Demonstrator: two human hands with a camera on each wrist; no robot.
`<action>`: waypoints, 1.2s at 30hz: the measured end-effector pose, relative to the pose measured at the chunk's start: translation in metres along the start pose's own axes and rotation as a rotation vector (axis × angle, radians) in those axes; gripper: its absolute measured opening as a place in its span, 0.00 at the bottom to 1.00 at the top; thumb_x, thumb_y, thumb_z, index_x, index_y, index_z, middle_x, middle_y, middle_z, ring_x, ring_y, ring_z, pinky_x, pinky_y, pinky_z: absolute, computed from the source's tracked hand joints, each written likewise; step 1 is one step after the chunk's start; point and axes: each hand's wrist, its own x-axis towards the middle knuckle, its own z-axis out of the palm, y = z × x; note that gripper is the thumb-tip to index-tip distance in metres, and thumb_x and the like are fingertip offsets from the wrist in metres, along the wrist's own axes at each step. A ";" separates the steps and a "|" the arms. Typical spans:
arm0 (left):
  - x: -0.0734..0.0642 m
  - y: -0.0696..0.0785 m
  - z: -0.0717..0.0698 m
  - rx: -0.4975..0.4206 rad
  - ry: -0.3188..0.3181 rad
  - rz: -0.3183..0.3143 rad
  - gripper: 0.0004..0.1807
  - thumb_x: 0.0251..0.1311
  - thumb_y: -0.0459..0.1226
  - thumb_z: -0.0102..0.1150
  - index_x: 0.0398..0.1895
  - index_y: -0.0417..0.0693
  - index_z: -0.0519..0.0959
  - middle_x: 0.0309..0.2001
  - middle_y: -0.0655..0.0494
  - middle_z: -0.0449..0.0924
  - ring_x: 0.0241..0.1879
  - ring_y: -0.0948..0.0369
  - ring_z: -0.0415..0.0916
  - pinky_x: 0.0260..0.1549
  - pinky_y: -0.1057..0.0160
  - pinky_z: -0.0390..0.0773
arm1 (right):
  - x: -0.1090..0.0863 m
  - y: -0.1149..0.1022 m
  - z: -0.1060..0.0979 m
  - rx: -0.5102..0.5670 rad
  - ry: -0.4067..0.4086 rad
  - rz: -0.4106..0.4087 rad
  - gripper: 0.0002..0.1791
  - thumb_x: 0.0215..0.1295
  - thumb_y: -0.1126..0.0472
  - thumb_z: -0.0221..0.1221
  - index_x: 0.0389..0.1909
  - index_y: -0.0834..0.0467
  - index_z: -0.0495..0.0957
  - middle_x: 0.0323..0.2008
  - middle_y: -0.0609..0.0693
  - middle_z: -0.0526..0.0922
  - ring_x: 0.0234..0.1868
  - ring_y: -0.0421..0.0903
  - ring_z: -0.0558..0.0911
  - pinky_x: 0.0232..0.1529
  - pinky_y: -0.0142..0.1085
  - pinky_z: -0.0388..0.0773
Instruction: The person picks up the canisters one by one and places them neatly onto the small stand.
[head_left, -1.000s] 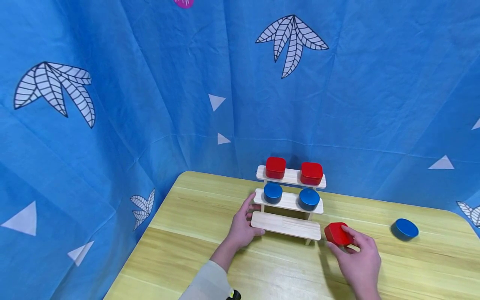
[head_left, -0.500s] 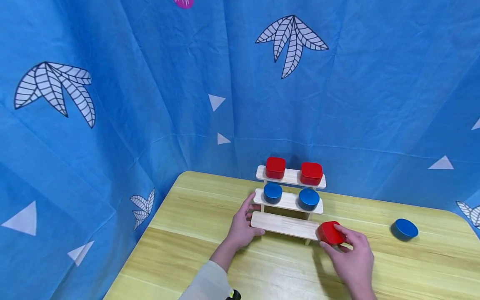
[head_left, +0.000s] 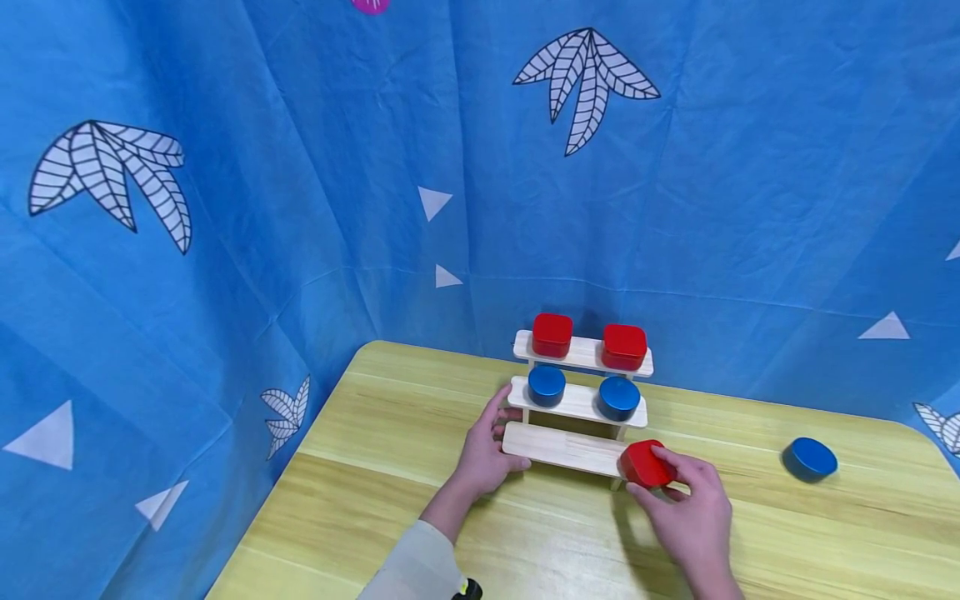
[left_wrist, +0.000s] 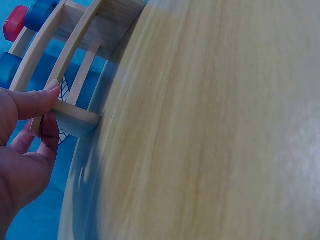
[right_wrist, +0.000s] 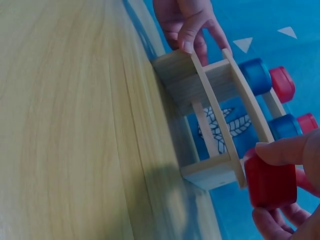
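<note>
A three-tier wooden display shelf [head_left: 558,447] stands at the back of the table. My left hand [head_left: 483,454] grips the left end of its lowest tier; in the left wrist view the thumb lies on the board's edge and fingers curl beneath. My right hand [head_left: 693,508] pinches a red rounded-square box [head_left: 645,464] between thumb and fingers. This box is tilted and overlaps the right end of the lowest tier in the head view. Two blue round tins [head_left: 546,386] sit on the middle tier. On the top tier are two more red boxes, one at the left [head_left: 552,336], one at the right [head_left: 624,347].
Another blue round tin [head_left: 809,459] lies on the wooden table [head_left: 360,467] to the right, beyond my right hand. A blue curtain [head_left: 375,167] with leaf and triangle prints hangs close behind the shelf. A small black object [head_left: 469,590] shows by the left sleeve.
My right hand has moved left with the red box, from beside the shelf to over the lowest tier's right end. The left hand keeps its grip in the same place.
</note>
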 end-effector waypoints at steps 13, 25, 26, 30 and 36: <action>0.002 -0.003 -0.001 0.017 0.003 -0.003 0.69 0.35 0.13 0.74 0.76 0.79 0.56 0.58 0.57 0.74 0.51 0.54 0.75 0.42 0.59 0.82 | 0.000 -0.007 0.010 0.004 -0.024 -0.010 0.37 0.41 0.67 0.80 0.58 0.62 0.81 0.51 0.58 0.73 0.51 0.55 0.74 0.41 0.52 0.84; 0.002 -0.003 0.000 0.009 0.000 -0.004 0.69 0.35 0.13 0.73 0.76 0.79 0.56 0.58 0.57 0.74 0.51 0.54 0.75 0.41 0.59 0.82 | -0.001 -0.015 0.019 0.021 -0.066 -0.041 0.35 0.41 0.70 0.79 0.56 0.61 0.82 0.52 0.58 0.73 0.51 0.56 0.75 0.44 0.52 0.83; 0.002 -0.003 0.000 0.008 0.000 -0.004 0.69 0.35 0.13 0.73 0.76 0.79 0.56 0.58 0.57 0.74 0.51 0.54 0.75 0.41 0.59 0.82 | 0.000 -0.015 0.021 0.016 -0.069 -0.039 0.35 0.41 0.70 0.79 0.57 0.61 0.82 0.52 0.58 0.73 0.51 0.56 0.75 0.44 0.52 0.82; 0.002 -0.003 0.000 0.013 0.000 -0.002 0.70 0.35 0.13 0.73 0.76 0.79 0.56 0.57 0.57 0.74 0.51 0.54 0.75 0.42 0.59 0.82 | 0.001 -0.016 0.025 -0.001 -0.075 -0.042 0.35 0.41 0.70 0.79 0.57 0.60 0.82 0.52 0.57 0.73 0.51 0.55 0.75 0.44 0.52 0.82; 0.002 -0.003 0.000 0.010 0.002 -0.008 0.70 0.35 0.13 0.73 0.76 0.80 0.56 0.57 0.57 0.74 0.51 0.54 0.75 0.42 0.59 0.82 | 0.002 -0.020 0.029 0.014 -0.095 -0.047 0.35 0.41 0.71 0.79 0.57 0.60 0.82 0.52 0.57 0.73 0.51 0.57 0.75 0.45 0.52 0.82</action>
